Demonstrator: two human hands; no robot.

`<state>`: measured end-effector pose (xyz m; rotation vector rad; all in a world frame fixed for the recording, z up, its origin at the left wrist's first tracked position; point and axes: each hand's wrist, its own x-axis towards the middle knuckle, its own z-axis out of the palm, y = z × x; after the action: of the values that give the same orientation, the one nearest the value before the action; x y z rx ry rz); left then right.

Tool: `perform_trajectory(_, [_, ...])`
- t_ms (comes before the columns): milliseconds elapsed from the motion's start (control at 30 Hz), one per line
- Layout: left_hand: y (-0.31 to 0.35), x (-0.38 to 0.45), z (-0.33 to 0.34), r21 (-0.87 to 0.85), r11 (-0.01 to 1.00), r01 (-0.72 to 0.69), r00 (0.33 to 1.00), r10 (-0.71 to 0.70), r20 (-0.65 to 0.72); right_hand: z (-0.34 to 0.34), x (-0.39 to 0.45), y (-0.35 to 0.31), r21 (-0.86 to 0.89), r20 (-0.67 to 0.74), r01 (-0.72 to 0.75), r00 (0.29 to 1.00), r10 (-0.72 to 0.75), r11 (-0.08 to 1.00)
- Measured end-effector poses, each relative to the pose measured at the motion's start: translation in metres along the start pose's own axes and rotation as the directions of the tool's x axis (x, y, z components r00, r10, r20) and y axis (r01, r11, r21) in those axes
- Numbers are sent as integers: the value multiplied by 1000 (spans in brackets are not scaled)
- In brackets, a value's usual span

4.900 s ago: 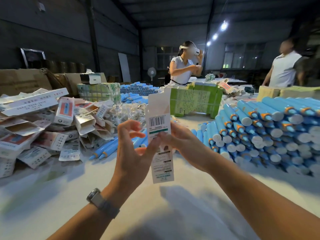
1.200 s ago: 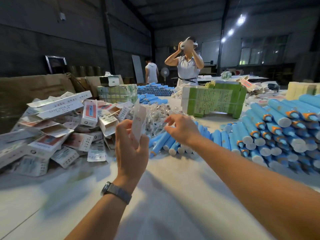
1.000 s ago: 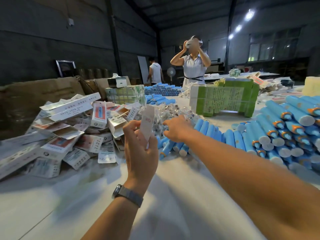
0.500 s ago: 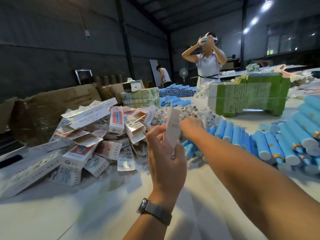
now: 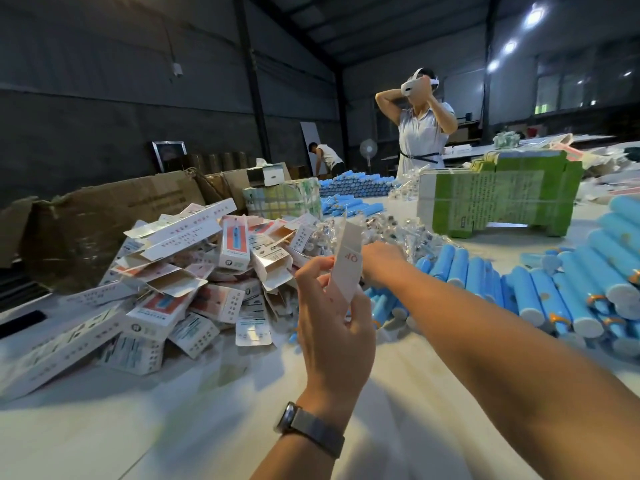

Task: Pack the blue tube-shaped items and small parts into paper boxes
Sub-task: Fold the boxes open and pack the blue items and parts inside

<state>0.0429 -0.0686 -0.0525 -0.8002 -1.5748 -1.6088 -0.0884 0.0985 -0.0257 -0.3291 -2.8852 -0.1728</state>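
Left hand [image 5: 332,317] gripping paper box [image 5: 347,261]; right hand [image 5: 382,259], grip unclear, among clear part bags [image 5: 412,237] beside blue tubes [image 5: 460,268].

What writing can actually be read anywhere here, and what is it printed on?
"OP": red letters on the white paper box that the left hand holds; the rest of its print is hidden.
Print on the heap of paper boxes: too small and blurred to read.
Text on the green bundle: too blurred to read.
Marks on the brown carton: too faint to read.
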Motion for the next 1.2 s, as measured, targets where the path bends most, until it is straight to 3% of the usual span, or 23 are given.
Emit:
perform_trajectory(133, [-1, 0, 0, 15, 999, -39, 999, 39, -9, 3, 0, 10, 152, -137, 80, 989, -59, 985])
perform_trajectory(200, [-3, 1, 1, -2, 997, -72, 997, 72, -9, -6, -7, 12, 331, -264, 104, 965, -13, 938])
perform_trajectory(300, [-8, -1, 3, -39, 995, -87, 996, 88, 19, -31, -31, 12, 637, -428, 189, 893, 139, 747])
perform_trajectory(400, [-9, -3, 5, -73, 996, -56, 997, 59, 48, -56, -73, 11, 806, -491, 313, 828, 272, 502])
perform_trajectory(500, [-8, -3, 5, -125, 992, -29, 997, 38, 67, -82, -117, 21, 864, -493, 410, 806, 326, 294])
perform_trajectory(667, [1, -7, 7, -149, 988, 37, 992, -18, 129, -129, -187, 46, 819, -572, 547, 757, 316, 171])
perform_trajectory(733, [9, -12, 11, -166, 986, 12, 991, 11, 135, -140, -212, 48, 768, -640, 600, 731, 235, 226])
perform_trajectory(867, [28, -23, 20, -214, 975, -58, 986, 89, 138, -147, -248, 54, 671, -690, 590, 719, 85, 449])
perform_trajectory(1033, [41, -34, 24, -135, 986, -98, 980, 119, 160, -149, -263, 62, 691, -653, 556, 754, 71, 462])
perform_trajectory(1200, [42, -41, 24, -108, 988, -110, 960, 133, 246, -144, -263, 59, 454, -790, 562, 613, 21, 691])
